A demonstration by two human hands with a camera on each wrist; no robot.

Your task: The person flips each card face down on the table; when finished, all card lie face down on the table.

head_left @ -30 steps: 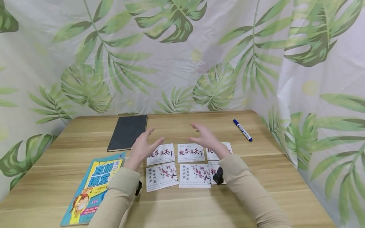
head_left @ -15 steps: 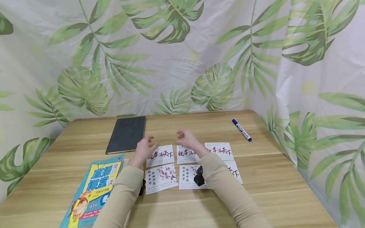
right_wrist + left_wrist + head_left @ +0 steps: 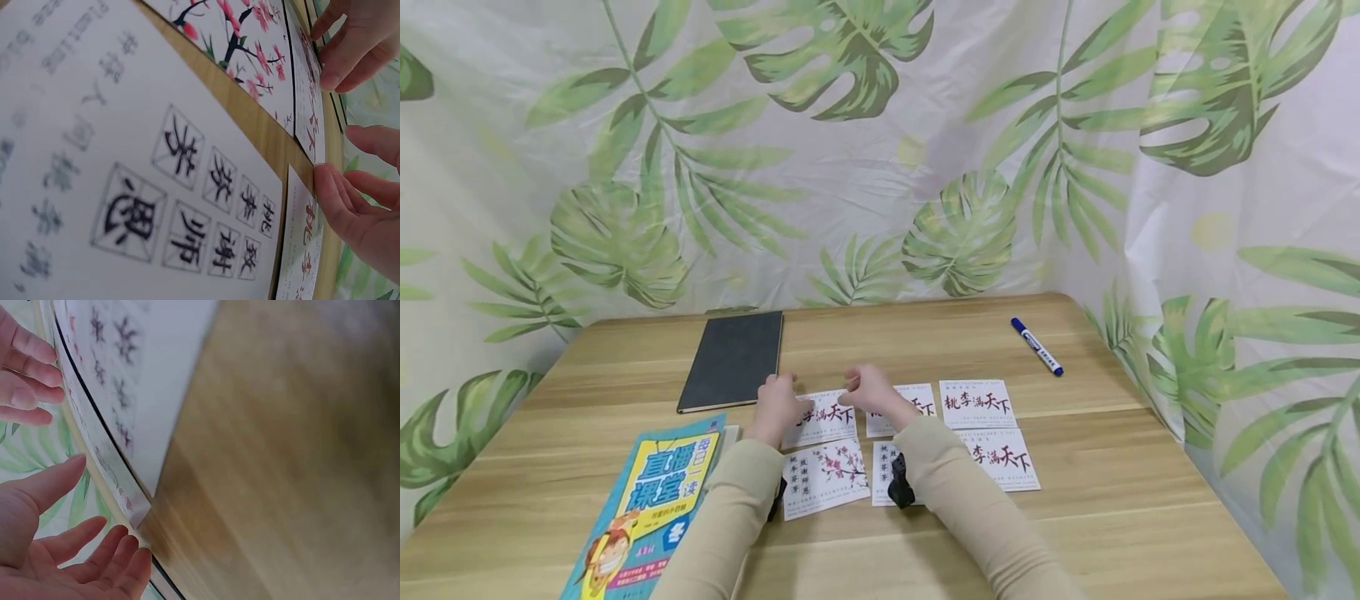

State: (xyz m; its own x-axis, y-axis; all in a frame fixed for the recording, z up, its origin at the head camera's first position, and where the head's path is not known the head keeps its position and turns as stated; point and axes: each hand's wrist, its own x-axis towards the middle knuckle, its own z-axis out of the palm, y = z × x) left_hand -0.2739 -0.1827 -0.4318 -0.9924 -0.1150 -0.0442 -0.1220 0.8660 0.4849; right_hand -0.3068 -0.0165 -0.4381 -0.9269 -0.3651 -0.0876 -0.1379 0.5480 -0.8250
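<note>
White cards printed with Chinese characters lie in two rows. At the upper left card [image 3: 823,421], my left hand [image 3: 778,408] is by the left edge and my right hand [image 3: 874,393] by the right edge. In the left wrist view my left hand's fingers [image 3: 94,559] curve loosely, with no object between them and the thumb. My right hand [image 3: 369,200] has its fingertips close over the cards in the right wrist view, also holding nothing. A lower left card [image 3: 826,479] shows pink blossoms. My right forearm partly hides the lower middle card [image 3: 883,475].
A colourful children's book [image 3: 647,500] lies at the left, overlapping a pale item beneath. Behind it is a black notebook [image 3: 733,358]. A blue-capped marker [image 3: 1036,346] lies at the back right. A leaf-patterned curtain [image 3: 880,167] hangs behind the wooden table [image 3: 1120,500].
My right hand has moved left and toward me, from above the middle cards to the upper left card. My left hand has come down slightly. The fingers of both hands have drawn in.
</note>
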